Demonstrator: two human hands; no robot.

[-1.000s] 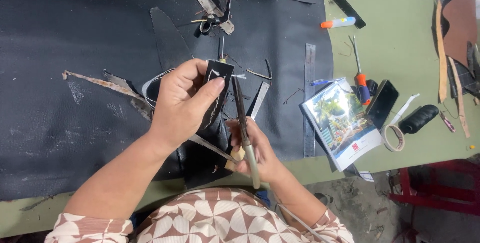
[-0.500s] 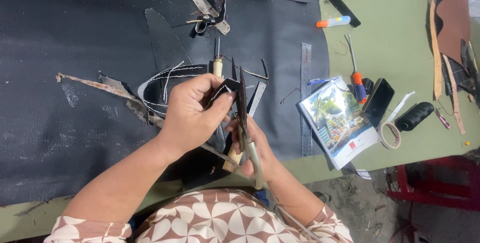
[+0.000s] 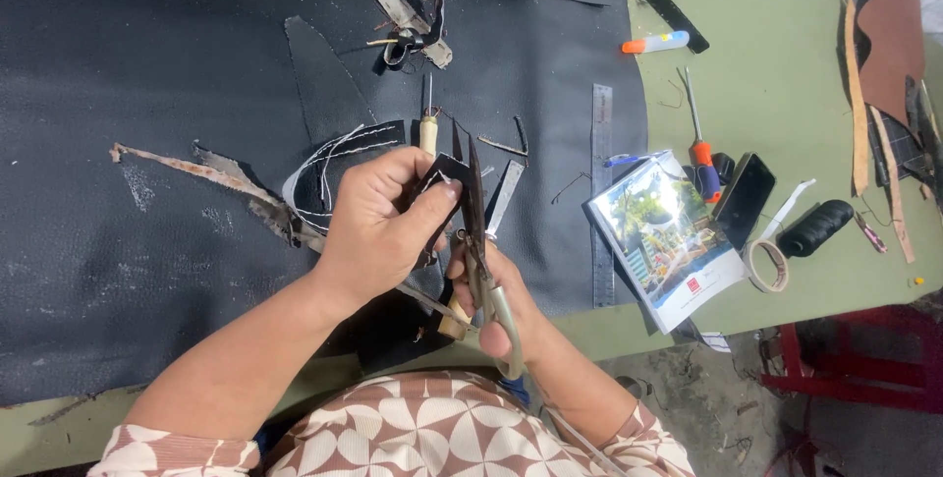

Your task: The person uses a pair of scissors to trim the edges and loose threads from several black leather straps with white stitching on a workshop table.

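My left hand pinches a small black leather piece between thumb and fingers, holding it up over the dark leather sheet. My right hand grips a pair of scissors by the pale handles, blades pointing away from me and lying right beside the black piece. Whether the blades bite the piece I cannot tell. An awl with a wooden handle lies just beyond my fingers.
A steel ruler, a booklet, a screwdriver, a phone, a tape roll and a black thread spool lie on the green table at right. Leather strips and scraps litter the sheet.
Both hands have shifted a little toward me and right; the black piece now sits lower in my left fingers, close against the scissor blades.
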